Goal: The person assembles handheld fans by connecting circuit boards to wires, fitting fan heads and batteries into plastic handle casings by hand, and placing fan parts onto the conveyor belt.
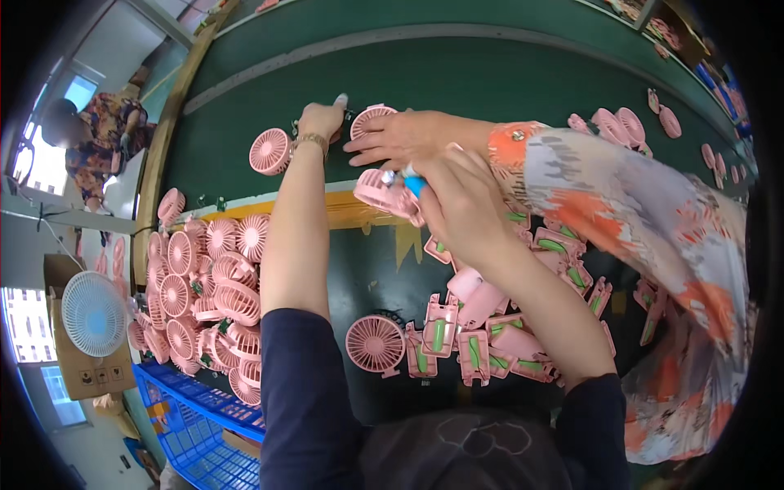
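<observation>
My left hand (321, 120) reaches out over the green belt (269, 90), its fingers curled by a small dark green piece (348, 117); what they hold is hidden. Left of it lies a pink round fan head (270, 152). My right hand (467, 200) is closed around a pink fan part (382, 193), with a small silver piece (388, 177) and a blue piece (415, 184) at the fingertips. Above it, a co-worker's hand (404, 135) comes in from the right and rests over another pink fan head (373, 120).
Pink fan heads (180, 253) are heaped at the left by a blue crate (196, 433). Pink handle shells with green cells (439, 327) lie in front of me, beside a single round fan grille (375, 344). A co-worker's patterned sleeve (604, 188) crosses the right side.
</observation>
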{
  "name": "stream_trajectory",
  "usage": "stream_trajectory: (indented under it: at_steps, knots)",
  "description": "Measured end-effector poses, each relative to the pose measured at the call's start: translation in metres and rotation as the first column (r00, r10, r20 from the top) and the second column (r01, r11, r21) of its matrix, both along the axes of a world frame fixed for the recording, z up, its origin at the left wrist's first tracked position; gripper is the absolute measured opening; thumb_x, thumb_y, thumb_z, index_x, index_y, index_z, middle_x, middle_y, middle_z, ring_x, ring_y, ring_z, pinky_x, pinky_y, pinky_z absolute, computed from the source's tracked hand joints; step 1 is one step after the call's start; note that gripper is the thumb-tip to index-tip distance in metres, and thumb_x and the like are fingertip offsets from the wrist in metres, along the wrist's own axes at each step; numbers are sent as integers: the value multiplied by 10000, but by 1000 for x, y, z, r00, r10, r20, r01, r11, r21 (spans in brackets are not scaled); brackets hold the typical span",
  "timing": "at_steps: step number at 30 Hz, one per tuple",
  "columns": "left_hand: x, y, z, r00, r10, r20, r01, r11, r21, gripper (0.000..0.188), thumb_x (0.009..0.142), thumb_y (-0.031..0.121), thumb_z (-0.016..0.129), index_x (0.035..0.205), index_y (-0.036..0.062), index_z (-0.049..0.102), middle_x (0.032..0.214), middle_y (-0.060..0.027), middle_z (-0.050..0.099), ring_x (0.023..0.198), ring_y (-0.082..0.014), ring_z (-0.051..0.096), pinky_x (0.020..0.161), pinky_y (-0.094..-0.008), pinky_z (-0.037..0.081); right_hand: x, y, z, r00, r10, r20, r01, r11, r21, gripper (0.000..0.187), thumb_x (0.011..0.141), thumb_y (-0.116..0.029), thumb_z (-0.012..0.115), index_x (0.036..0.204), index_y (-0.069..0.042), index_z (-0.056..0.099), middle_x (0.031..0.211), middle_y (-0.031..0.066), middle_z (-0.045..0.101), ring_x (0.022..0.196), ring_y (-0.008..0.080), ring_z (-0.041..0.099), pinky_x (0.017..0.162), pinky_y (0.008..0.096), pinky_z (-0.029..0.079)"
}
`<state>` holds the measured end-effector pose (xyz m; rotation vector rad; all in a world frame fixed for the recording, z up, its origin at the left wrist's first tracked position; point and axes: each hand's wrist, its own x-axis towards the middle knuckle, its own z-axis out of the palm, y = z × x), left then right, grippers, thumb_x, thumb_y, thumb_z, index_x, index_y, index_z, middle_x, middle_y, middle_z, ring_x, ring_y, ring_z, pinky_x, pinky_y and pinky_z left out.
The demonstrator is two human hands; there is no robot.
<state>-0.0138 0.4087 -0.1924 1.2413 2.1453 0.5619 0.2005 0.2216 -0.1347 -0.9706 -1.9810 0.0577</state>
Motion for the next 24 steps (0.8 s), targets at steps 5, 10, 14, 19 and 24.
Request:
stream_trajectory:
  at_steps: [5,10,14,19,24]
  knots:
    - [-41,-5,1,718,2,-696,291,908,302,365,808,381,661,1044,103,650,1025,-144,651,1006,-309,606,858,-420,480,7,-25,-3,997,78,12,-77,993,-88,300,676,44,642,960,-8,560,811,121,605,775,309,574,720,409,437]
    - [-79,-16,3,826,-274,-492,276,959,-70,424,818,431,590,1106,124,646,1078,-144,647,1079,-309,568,933,-461,415,4,-39,-8,995,10,-102,-43,941,-336,295,718,52,583,1010,7,583,819,144,612,791,327,577,704,419,450]
    - [-54,-44,-6,588,-350,-729,438,896,-76,228,833,209,525,999,100,637,970,-141,672,985,-305,618,897,-458,438,8,-15,-14,971,-111,-209,-40,793,-608,204,802,41,477,963,30,601,690,163,574,567,247,552,551,365,448]
    - [-41,-73,-3,593,-323,-738,587,800,122,174,864,166,522,1008,71,530,794,-180,661,804,-361,650,810,-490,471,33,61,-7,830,-335,-446,118,887,-446,157,887,-51,513,1002,33,577,738,115,640,619,126,570,535,297,437]
    - [-35,-115,10,969,-248,5,185,736,651,137,919,131,520,975,16,469,811,-174,678,728,-317,665,658,-397,506,47,78,-24,947,-306,-98,267,920,-286,236,838,-12,523,1067,27,564,870,169,649,775,310,616,742,394,492]
